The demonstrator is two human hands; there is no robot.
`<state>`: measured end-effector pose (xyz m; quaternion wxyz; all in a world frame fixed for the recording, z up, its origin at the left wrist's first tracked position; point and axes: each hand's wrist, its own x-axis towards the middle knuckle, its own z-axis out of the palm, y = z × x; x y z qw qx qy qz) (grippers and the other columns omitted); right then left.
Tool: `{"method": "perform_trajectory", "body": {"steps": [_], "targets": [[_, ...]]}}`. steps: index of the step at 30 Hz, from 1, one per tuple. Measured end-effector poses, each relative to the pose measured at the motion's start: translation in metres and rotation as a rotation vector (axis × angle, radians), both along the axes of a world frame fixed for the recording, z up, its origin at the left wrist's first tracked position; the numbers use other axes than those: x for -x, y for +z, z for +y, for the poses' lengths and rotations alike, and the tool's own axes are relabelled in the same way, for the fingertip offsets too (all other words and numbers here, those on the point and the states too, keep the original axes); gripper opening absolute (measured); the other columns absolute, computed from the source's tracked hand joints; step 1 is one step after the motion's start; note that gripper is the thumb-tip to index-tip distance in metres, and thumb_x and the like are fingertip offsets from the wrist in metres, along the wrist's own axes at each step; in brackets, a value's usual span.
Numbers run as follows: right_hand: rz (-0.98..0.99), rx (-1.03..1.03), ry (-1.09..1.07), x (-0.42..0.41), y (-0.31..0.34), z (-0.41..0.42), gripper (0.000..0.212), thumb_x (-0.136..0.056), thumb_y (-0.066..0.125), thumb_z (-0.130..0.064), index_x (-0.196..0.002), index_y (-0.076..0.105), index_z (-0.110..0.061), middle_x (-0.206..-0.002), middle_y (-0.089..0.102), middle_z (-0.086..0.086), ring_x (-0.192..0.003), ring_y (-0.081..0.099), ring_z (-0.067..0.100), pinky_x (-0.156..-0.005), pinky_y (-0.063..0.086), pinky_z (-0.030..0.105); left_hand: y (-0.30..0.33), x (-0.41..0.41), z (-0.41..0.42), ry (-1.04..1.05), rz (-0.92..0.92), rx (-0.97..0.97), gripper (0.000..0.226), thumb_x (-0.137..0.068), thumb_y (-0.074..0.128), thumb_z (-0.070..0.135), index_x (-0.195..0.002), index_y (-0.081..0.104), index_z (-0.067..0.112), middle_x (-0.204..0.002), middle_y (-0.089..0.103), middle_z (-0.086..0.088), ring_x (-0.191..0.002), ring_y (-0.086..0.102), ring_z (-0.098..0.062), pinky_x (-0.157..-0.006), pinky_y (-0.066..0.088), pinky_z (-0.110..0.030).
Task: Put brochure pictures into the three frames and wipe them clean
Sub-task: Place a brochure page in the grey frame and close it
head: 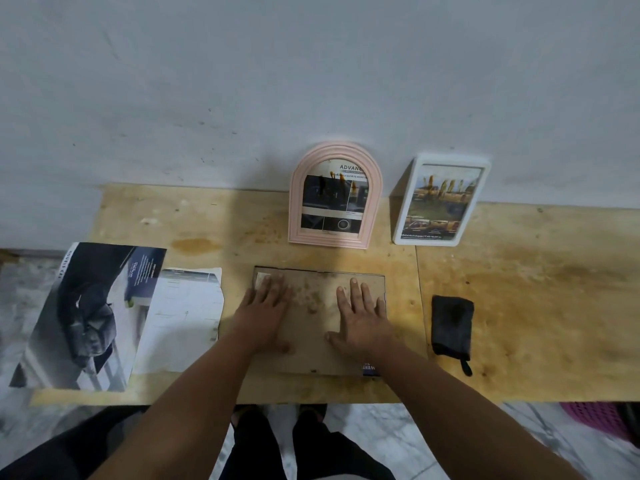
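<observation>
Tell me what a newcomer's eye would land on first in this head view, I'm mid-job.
Two hands pressed flat on the brown backing of a frame lying face down at the table's near centre: left hand, right hand. Behind them, leaning on the wall, stand a pink arched frame and a white rectangular frame, both already holding pictures. A large brochure overhangs the left edge, and a dark cloth lies to the right.

pink basket (602, 419) cut off at right edge, frame pictures' small print unreadable

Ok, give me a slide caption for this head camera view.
Both hands press flat on the third frame's backing; two filled frames stand behind.
</observation>
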<state>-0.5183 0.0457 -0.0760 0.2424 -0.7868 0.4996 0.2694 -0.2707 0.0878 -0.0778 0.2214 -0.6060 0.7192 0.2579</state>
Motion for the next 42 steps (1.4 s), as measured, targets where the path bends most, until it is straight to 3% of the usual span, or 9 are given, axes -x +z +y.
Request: {"method": "perform_trajectory", "body": {"steps": [7, 14, 22, 28, 31, 35, 37, 39, 42], "targets": [[-0.004, 0.0, -0.006, 0.001, -0.007, 0.001, 0.107, -0.086, 0.038, -0.08, -0.157, -0.026, -0.03, -0.159, -0.043, 0.006, -0.149, -0.035, 0.03, -0.123, -0.009, 0.058, -0.004, -0.001, 0.0, 0.017, 0.013, -0.012, 0.135, -0.076, 0.063, 0.081, -0.16, -0.021, 0.019, -0.163, -0.038, -0.01, -0.152, -0.032, -0.034, -0.127, -0.008, -0.054], [0.013, 0.024, 0.013, 0.0, -0.007, 0.0, 0.107, -0.087, 0.037, -0.08, -0.158, -0.023, -0.028, -0.16, -0.04, 0.009, -0.15, -0.031, 0.032, -0.123, -0.004, 0.059, -0.004, 0.0, -0.001, 0.06, 0.044, 0.006, 0.134, -0.071, 0.071, 0.077, -0.164, -0.008, 0.022, -0.167, -0.032, -0.006, -0.154, -0.029, -0.03, -0.128, -0.007, -0.054], [-0.005, -0.006, -0.029, -0.002, -0.004, 0.0, 0.108, -0.088, 0.044, -0.076, -0.158, -0.024, -0.03, -0.158, -0.044, 0.006, -0.149, -0.035, 0.029, -0.123, -0.009, 0.056, -0.007, -0.002, 0.001, 0.058, 0.049, 0.013, 0.135, -0.073, 0.068, 0.079, -0.161, -0.018, 0.023, -0.164, -0.037, -0.006, -0.153, -0.032, -0.029, -0.127, -0.008, -0.055], [-0.059, -0.007, -0.015, 0.002, 0.006, -0.004, 0.113, -0.082, 0.055, -0.07, -0.16, -0.016, -0.029, -0.163, -0.035, 0.007, -0.152, -0.028, 0.029, -0.125, -0.004, 0.056, -0.003, -0.001, 0.006, 0.08, 0.033, 0.037, 0.134, -0.073, 0.067, 0.08, -0.161, -0.017, 0.025, -0.164, -0.038, -0.007, -0.151, -0.034, -0.032, -0.122, -0.015, -0.059], [-0.097, 0.058, -0.021, 0.012, 0.011, 0.011, 0.104, -0.087, 0.05, -0.067, -0.161, -0.013, -0.029, -0.165, -0.031, 0.008, -0.153, -0.027, 0.03, -0.125, 0.001, 0.058, -0.001, -0.004, 0.018, 0.161, 0.007, 0.096, 0.131, -0.071, 0.059, 0.088, -0.163, -0.01, 0.026, -0.166, -0.033, -0.015, -0.152, -0.029, -0.043, -0.123, -0.011, -0.061], [-0.098, 0.052, -0.087, 0.032, 0.013, 0.045, 0.098, -0.089, 0.046, -0.067, -0.161, -0.01, -0.031, -0.165, -0.031, 0.007, -0.152, -0.03, 0.029, -0.125, -0.001, 0.057, -0.005, -0.017, 0.062, 0.19, -0.017, 0.185, 0.111, -0.077, 0.027, 0.09, -0.165, 0.01, 0.023, -0.171, -0.01, -0.017, -0.156, -0.006, -0.046, -0.124, 0.011, -0.066], [-0.095, 0.038, -0.098, 0.041, 0.014, 0.053, 0.097, -0.091, 0.047, -0.067, -0.162, -0.008, -0.03, -0.166, -0.028, 0.007, -0.153, -0.026, 0.029, -0.125, -0.001, 0.057, -0.01, -0.028, 0.082, 0.201, -0.013, 0.191, 0.109, -0.08, 0.034, 0.088, -0.165, 0.004, 0.025, -0.172, -0.004, -0.016, -0.156, -0.006, -0.046, -0.124, 0.005, -0.067], [-0.092, 0.037, -0.1, 0.046, 0.015, 0.055, 0.095, -0.092, 0.047, -0.067, -0.162, -0.005, -0.03, -0.167, -0.026, 0.006, -0.155, -0.021, 0.028, -0.125, 0.0, 0.058, -0.01, -0.039, 0.096, 0.246, -0.005, 0.209, 0.106, -0.083, 0.036, 0.087, -0.165, 0.0, 0.029, -0.172, -0.006, -0.013, -0.157, -0.011, -0.042, -0.122, -0.012, -0.062], [-0.078, 0.038, -0.088, 0.046, 0.016, 0.053, 0.095, -0.091, 0.05, -0.067, -0.163, 0.0, -0.029, -0.169, -0.021, 0.008, -0.156, -0.015, 0.03, -0.123, 0.005, 0.06, -0.01, -0.05, 0.107, 0.305, 0.005, 0.186, 0.103, -0.081, 0.027, 0.09, -0.164, 0.015, 0.03, -0.172, 0.001, -0.013, -0.157, -0.008, -0.042, -0.118, -0.024, -0.051]]}}
